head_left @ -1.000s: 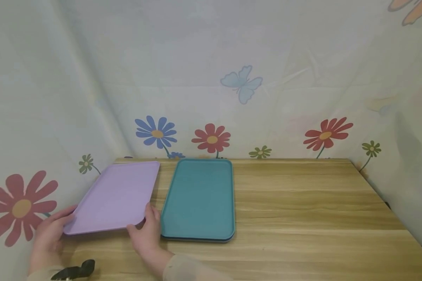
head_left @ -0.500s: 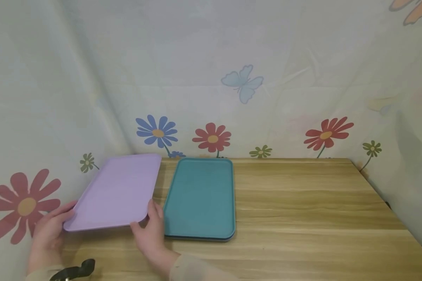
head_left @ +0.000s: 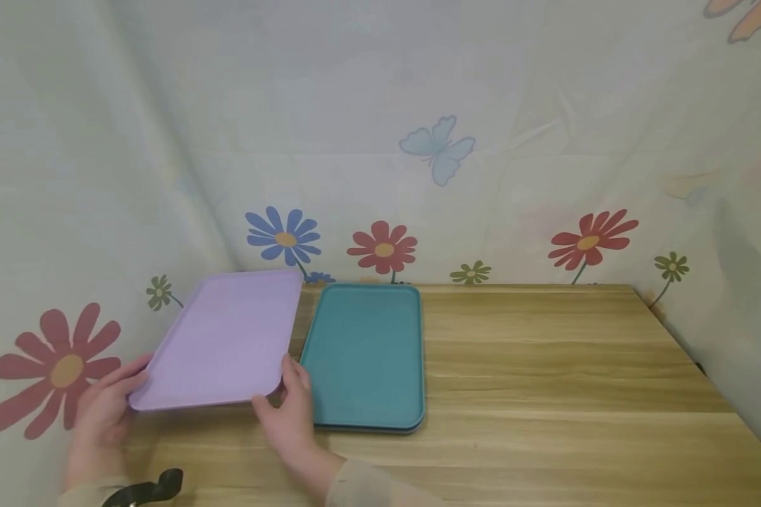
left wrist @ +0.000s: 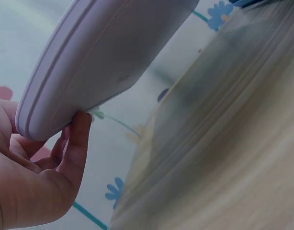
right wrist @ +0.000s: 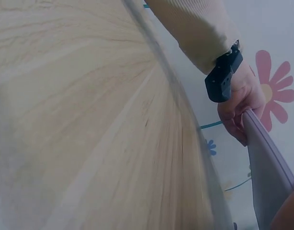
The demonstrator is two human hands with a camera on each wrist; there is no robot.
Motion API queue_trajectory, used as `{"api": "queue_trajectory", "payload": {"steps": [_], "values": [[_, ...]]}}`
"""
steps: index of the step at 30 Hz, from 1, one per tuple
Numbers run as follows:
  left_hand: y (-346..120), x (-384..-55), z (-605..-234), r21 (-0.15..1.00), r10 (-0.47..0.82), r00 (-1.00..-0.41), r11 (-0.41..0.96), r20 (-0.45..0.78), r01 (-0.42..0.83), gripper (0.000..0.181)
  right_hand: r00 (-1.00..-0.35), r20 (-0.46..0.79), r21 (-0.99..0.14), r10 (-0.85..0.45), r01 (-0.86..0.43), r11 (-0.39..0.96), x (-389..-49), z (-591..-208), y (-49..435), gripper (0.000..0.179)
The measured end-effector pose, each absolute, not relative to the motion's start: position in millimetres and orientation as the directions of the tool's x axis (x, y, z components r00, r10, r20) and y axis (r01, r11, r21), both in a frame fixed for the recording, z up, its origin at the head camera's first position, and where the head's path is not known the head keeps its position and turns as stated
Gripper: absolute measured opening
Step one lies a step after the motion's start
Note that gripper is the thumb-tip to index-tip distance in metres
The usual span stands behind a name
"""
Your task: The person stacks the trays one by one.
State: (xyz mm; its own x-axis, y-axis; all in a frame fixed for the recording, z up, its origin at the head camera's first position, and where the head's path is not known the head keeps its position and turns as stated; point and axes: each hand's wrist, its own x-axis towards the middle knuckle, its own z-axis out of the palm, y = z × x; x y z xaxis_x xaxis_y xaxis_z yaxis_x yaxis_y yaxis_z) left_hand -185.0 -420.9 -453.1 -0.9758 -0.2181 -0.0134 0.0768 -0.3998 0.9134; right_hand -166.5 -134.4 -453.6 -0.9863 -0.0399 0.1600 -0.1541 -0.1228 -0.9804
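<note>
Both hands hold a flat lilac tray [head_left: 225,334] above the left part of the table. At its near left corner, the left hand [head_left: 104,408] grips the rim; the left wrist view shows fingertips [left wrist: 80,129] against the underside of the tray [left wrist: 104,57]. The right hand [head_left: 288,419] pinches the near right corner, thumb on the front edge. Just right of that hand a teal tray [head_left: 368,359] lies on the table, with a darker edge showing beneath it. In the right wrist view the lilac tray [right wrist: 266,167] appears edge-on, and the right hand is mostly out of frame.
The wood-grain table [head_left: 545,366] stretches right of the teal tray. A pale cloth [head_left: 520,141] printed with flowers and a butterfly hangs behind and at both sides. A black strap device [head_left: 146,489] sits on the left wrist.
Both hands have moved the lilac tray up and to the right, closer to the teal tray. The lilac tray's far edge now overlaps the back cloth. The teal tray stays in place.
</note>
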Motion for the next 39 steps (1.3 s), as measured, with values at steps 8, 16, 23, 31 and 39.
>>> {"api": "queue_trajectory", "payload": {"steps": [8,16,23,31,39], "values": [[-400,-189,-443,0.911,-0.218,-0.976,-0.401,0.011,0.1,0.036,-0.981,0.183,-0.967,-0.063,-0.168,-0.193,-169,-452,-113,0.074],[-376,-194,-441,0.921,-0.201,-0.979,-0.38,0.011,0.088,0.036,-0.977,0.196,-0.965,-0.08,-0.178,-0.193,-173,-454,-89,0.074],[-356,-199,-440,0.934,-0.267,-0.962,-0.354,-0.051,0.048,0.031,-0.979,0.188,-0.967,-0.073,-0.171,-0.191,-175,-456,-71,0.073],[-341,-204,-440,0.951,-0.261,-0.96,-0.309,-0.102,-0.017,0.033,-0.979,0.191,-0.967,-0.066,-0.176,-0.183,-176,-461,-52,0.072],[-329,-211,-440,0.965,-0.242,-0.966,-0.259,-0.095,-0.031,0.033,-0.984,0.167,-0.971,-0.057,-0.154,-0.18,-181,-464,-39,0.071]]}}
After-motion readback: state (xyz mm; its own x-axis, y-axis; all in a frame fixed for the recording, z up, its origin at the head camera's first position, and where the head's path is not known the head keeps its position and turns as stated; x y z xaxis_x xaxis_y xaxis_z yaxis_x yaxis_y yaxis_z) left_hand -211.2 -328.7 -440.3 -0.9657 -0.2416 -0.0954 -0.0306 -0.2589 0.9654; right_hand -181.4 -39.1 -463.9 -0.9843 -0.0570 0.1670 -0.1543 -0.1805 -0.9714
